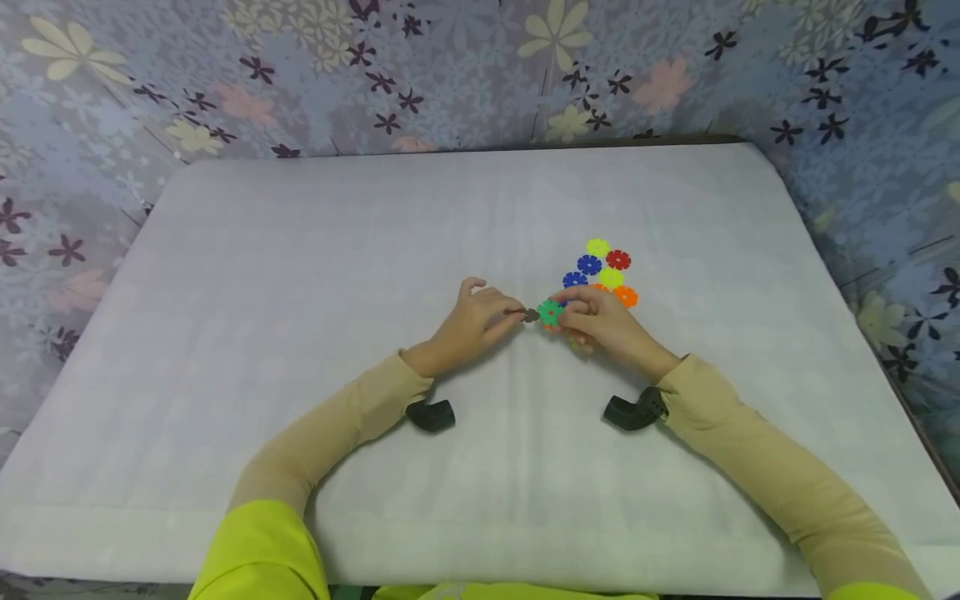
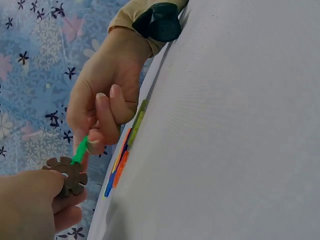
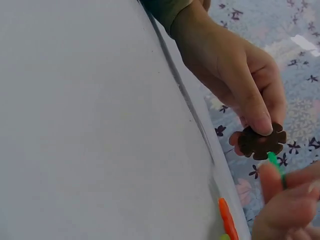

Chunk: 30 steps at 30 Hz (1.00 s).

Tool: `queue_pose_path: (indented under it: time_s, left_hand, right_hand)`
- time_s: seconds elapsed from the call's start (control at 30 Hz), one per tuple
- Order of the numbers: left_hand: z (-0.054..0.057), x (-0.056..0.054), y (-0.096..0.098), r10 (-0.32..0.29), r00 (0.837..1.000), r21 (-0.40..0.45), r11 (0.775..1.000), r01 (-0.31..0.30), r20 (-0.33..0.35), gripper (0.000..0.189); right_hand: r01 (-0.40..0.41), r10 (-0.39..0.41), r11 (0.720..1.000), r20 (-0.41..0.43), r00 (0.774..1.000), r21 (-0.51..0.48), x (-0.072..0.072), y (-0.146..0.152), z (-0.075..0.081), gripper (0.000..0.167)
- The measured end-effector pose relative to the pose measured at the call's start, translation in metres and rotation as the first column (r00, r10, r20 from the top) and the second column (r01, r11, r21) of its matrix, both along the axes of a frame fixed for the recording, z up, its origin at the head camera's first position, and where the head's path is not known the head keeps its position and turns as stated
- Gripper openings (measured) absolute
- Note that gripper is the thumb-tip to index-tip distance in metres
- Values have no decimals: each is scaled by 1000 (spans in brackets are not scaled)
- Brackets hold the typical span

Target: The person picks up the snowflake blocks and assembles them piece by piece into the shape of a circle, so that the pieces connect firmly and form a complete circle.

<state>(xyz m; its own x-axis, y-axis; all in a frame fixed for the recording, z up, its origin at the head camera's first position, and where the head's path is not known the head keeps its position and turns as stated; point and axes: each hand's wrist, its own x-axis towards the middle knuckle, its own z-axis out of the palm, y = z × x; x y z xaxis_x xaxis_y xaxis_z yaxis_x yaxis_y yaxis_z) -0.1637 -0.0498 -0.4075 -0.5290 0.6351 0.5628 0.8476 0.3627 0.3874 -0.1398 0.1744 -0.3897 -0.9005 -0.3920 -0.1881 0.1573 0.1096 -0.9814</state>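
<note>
Where pinched, brown disc (image 3: 261,146) hidden

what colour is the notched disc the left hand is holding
The notched disc in the left hand is brown, seen best in the left wrist view.

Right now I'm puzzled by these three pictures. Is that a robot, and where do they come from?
No robot! These are somebody's own left hand and right hand. The big picture comes from a camera worn on the head, looking forward and down. The two smaller ones come from cameras on the wrists, one each, so the table looks tipped. The left hand pinches a brown flower-shaped disc; the right hand holds a green disc. Their edges seem to meet. More discs lie on the white tabletop: yellow, blue, red and orange.
</note>
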Motion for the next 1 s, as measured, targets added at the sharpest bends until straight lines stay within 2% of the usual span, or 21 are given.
queue_pose_path:
  time_s: [0.1,0.23,0.4,0.5,0.6,0.73,1.0]
  left_hand:
    - [0,-1,0,-24,999,43,999,23,31,7]
    - [0,-1,0,-49,992,104,994,37,117,6]
    - [2,2,0,-51,984,114,993,31,171,6]
    - [2,2,1,-66,987,110,993,51,145,6]
    - [1,3,1,-82,994,108,991,74,71,6]
    - [2,5,1,-100,995,97,990,100,-12,8]
    - [5,4,1,-111,992,54,992,115,-65,8]
  right_hand:
    - [-12,12,999,-10,1000,-32,1,-1,0,31]
    - [-28,30,995,10,1000,-99,2,-2,1,28]
    - [-40,44,976,17,999,-215,4,-4,-1,19]
    - [-50,52,964,-1,999,-259,5,-4,-3,18]
    - [-64,59,962,-27,998,-267,6,-2,-7,17]
    - [-67,61,972,-34,998,-227,7,-1,-8,19]
    - [-57,59,984,5,998,-170,8,-2,-4,24]
